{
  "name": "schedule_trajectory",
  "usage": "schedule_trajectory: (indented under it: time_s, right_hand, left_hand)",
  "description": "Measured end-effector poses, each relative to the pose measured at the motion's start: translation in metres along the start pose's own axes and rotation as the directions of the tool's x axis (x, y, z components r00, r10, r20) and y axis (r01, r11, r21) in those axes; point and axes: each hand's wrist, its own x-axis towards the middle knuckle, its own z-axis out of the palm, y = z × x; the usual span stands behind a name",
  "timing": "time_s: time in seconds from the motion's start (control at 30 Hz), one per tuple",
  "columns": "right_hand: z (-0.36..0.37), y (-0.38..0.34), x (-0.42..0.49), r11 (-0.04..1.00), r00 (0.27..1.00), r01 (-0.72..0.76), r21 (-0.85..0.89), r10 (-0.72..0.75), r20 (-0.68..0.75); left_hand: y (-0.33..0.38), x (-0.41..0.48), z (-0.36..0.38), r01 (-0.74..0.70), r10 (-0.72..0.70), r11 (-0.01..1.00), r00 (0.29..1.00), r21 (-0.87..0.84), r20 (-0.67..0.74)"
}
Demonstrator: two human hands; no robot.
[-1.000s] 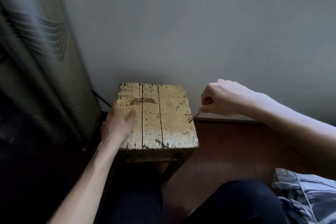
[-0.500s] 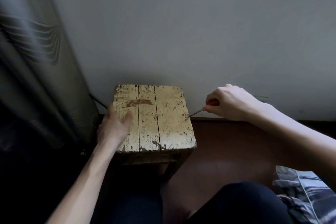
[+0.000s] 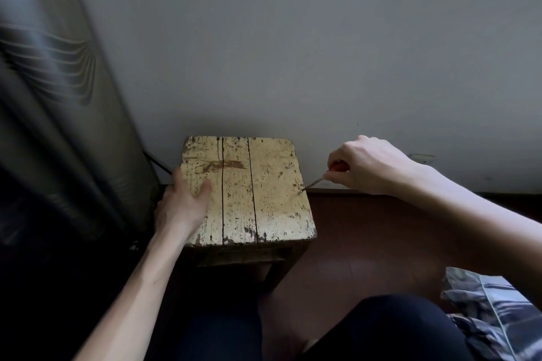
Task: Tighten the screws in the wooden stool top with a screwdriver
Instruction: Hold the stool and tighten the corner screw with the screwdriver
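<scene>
Wall-side stool top (image 3: 265, 202) betw. hands (image 3: 181, 208) (image 3: 368, 168)

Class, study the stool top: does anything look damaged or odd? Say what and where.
The stool top is worn: flaked paint along its near edge, two dark cracks running front to back, and a brown stain at its far left.
</scene>
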Motion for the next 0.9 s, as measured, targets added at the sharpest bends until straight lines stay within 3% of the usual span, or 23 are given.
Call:
schedule_trajectory:
  time_s: [0.23, 0.4, 0.5, 0.9]
  right_hand:
    - [-0.012, -0.016, 0.009, 0.968, 0.983, 0.185, -0.172, -0.183, 0.027]
    - [-0.019, -0.02, 0.016, 0.949, 0.96, 0.276, -0.15, -0.265, 0.089]
    - [-0.019, -0.022, 0.019, 0.917, 0.945, 0.328, -0.226, -0.318, 0.081]
    - [-0.021, -0.019, 0.026, 0.878, 0.93, 0.368, -0.305, -0.351, 0.111]
  left_hand:
    - [-0.001, -0.001, 0.0, -0.006, 0.006, 1.0, 1.0, -0.018, 0.004]
    - [-0.001, -0.001, 0.0, 0.003, -0.003, 1.0, 1.0, -0.022, 0.011]
    - [0.0, 0.0, 0.0, 0.001, -0.001, 1.0, 1.0, -0.018, 0.007]
    - [0.002, -0.002, -0.002, 0.004, -0.003, 0.999, 1.0, -0.039, 0.007]
